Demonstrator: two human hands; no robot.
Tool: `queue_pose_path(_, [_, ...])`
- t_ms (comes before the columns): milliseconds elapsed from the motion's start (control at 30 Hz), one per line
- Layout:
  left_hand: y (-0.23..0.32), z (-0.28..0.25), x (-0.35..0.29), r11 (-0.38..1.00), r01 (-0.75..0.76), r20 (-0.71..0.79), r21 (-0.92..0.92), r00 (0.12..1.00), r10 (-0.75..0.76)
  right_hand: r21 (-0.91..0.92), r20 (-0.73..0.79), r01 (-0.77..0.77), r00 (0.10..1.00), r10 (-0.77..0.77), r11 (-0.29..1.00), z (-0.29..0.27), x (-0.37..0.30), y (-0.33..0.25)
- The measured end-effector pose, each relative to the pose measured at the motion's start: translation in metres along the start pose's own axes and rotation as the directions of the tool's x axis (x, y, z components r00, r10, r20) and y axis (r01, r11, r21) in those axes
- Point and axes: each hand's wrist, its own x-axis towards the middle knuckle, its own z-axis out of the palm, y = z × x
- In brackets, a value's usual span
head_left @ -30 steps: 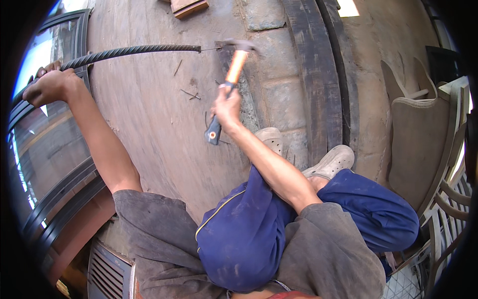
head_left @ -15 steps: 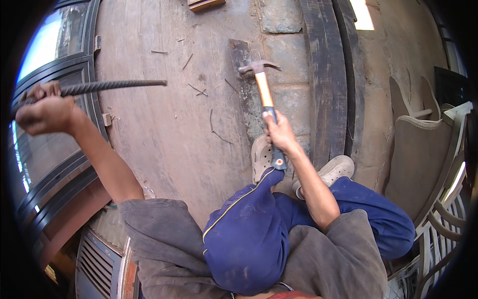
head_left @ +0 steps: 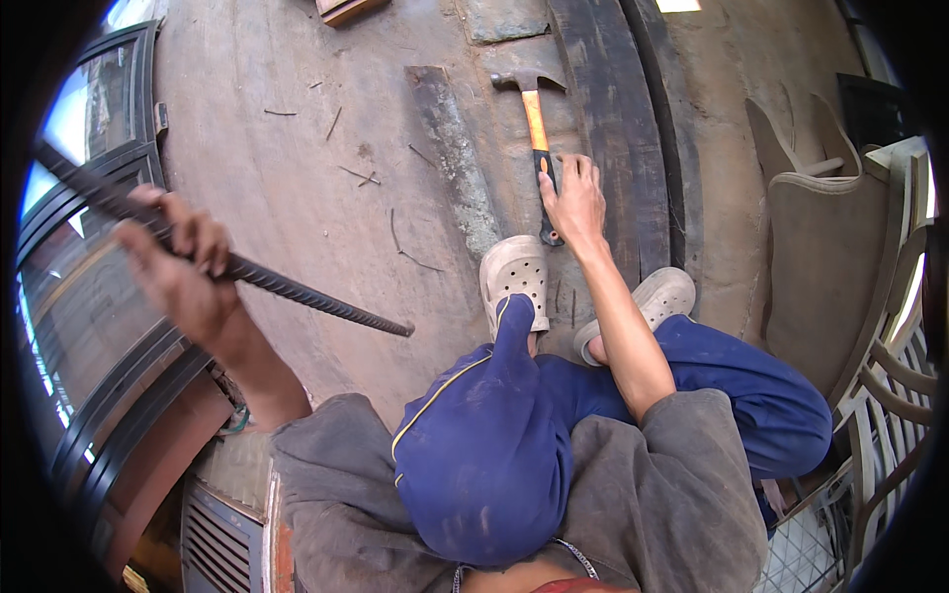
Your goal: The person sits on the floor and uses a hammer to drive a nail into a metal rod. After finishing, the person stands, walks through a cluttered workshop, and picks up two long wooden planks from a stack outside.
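On the left my left hand (head_left: 193,267) is closed around a long dark ribbed steel rod, a piece of rebar (head_left: 316,302). The rod slants from the upper left down to a blunt end above the floor near my knee. My right hand (head_left: 576,206) is beside the grip of a claw hammer (head_left: 535,124), its fingers loosened and the thumb over the handle. The hammer, with an orange and black handle, lies on the stones with its head pointing away from me.
Several nails (head_left: 395,237) lie scattered on the floor. A flat weathered board (head_left: 457,158) lies left of the hammer, and long dark timber beams (head_left: 618,148) run on its right. My beige clogs (head_left: 514,282) are close to both. A chair (head_left: 825,267) stands at right, a dark framed panel (head_left: 89,237) at left.
My right hand has set the hammer down on the stones and loosened its grip. My left hand has moved right and lower, and the rebar now tilts downward to the right.
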Motion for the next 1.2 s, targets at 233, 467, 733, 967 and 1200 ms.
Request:
queue_pose_path(233, [-0.172,-0.042,-0.025,0.815,0.240,-0.216,0.527,0.966,-0.144,0.812,0.166,-0.198,0.980,0.108,0.549,-0.100,0.041,-0.047])
queue_pose_path(467, [-0.281,-0.051,-0.025,0.603,0.093,-0.161,0.792,0.985,0.059,0.916,-0.231,-0.080,0.695,-0.681,-0.393,-0.232,0.042,-0.133])
queue_pose_path(733, [-0.325,-0.038,-0.024,0.435,0.146,-0.140,0.888,0.989,-0.047,0.879,-0.159,-0.210,0.718,-0.677,-0.429,-0.197,0.018,-0.156])
queue_pose_path(967, [-0.334,-0.033,-0.041,0.320,0.071,-0.085,0.945,0.996,0.032,0.885,-0.120,-0.217,0.749,-0.652,-0.412,-0.181,0.015,-0.159])
queue_pose_path(1200, [-0.348,-0.020,-0.057,0.294,0.088,-0.095,0.952,0.995,0.009,0.923,-0.093,-0.160,0.789,-0.608,-0.350,-0.181,0.021,-0.152])
